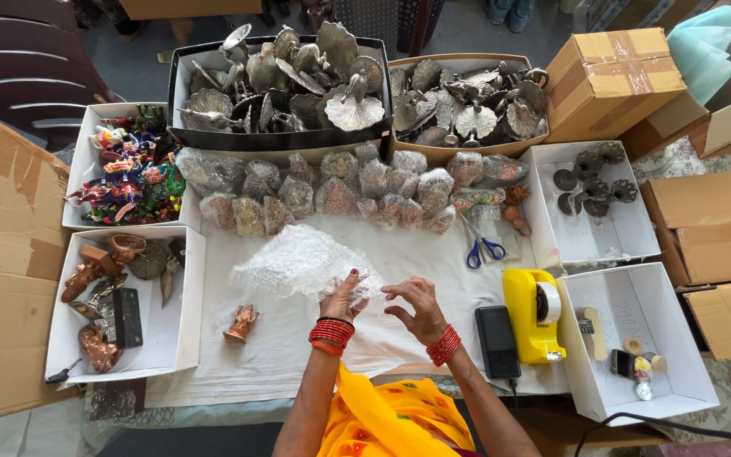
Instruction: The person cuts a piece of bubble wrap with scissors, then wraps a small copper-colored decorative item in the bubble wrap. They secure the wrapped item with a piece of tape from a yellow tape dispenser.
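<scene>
My left hand (343, 298) grips a sheet of clear bubble wrap (298, 262) that spreads up and to the left over the white table cover (416, 254). My right hand (414, 305) pinches the wrap's right end, close beside the left hand. Whatever sits inside the bunched wrap is hidden. Both wrists carry red bangles. A small copper figurine (241, 323) stands on the cover just left of my left forearm.
A row of bubble-wrapped bundles (357, 190) lies beyond the hands. Blue scissors (480, 245), a yellow tape dispenser (533, 313) and a black phone (497, 340) lie to the right. Trays of metal ornaments (298, 76), coloured figures (133, 165) and cardboard boxes (611, 76) surround the table.
</scene>
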